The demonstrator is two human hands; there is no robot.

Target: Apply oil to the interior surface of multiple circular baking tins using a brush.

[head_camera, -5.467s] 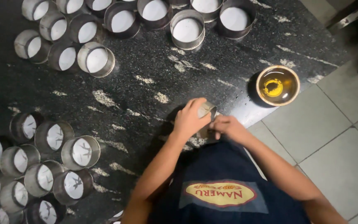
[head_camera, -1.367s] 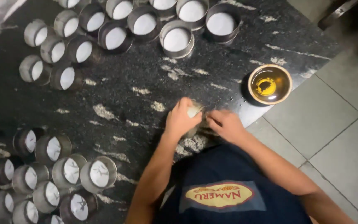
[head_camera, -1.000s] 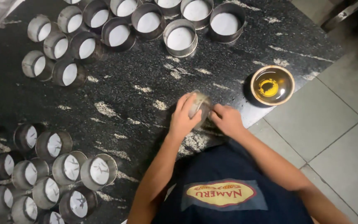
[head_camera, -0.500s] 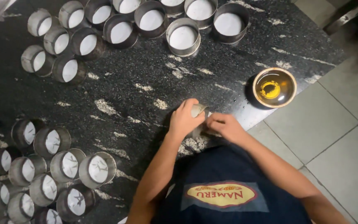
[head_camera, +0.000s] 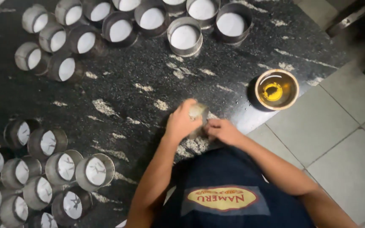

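Little has shifted in the last half second: both hands stay closed on the same small metal tin [head_camera: 199,113], though the tin now sits a touch higher against the dark speckled counter [head_camera: 119,97] and the whole scene has slid slightly in view. The left hand [head_camera: 182,123] wraps the tin from its left side, fingers curled over the top rim so that only a sliver of the pale metal shows. The right hand [head_camera: 222,131] presses in from the lower right, its fingertips meeting the tin's side just beside the left thumb; whether it pinches the wall or works something inside I cannot tell. The tin is held at the counter's near edge, right in front of the person's dark apron [head_camera: 229,185].

Up and to the right of the grip, well apart from it, stands a small bowl of yellow oil [head_camera: 276,89], close to the counter's corner. Beyond the hands, along the far edge, runs a row of round tins lined with white paper [head_camera: 184,37]. Off to the left and below the grip, another cluster of lined tins [head_camera: 64,166] crowds together. Pale floor tiles [head_camera: 343,139] lie to the right of the hands.
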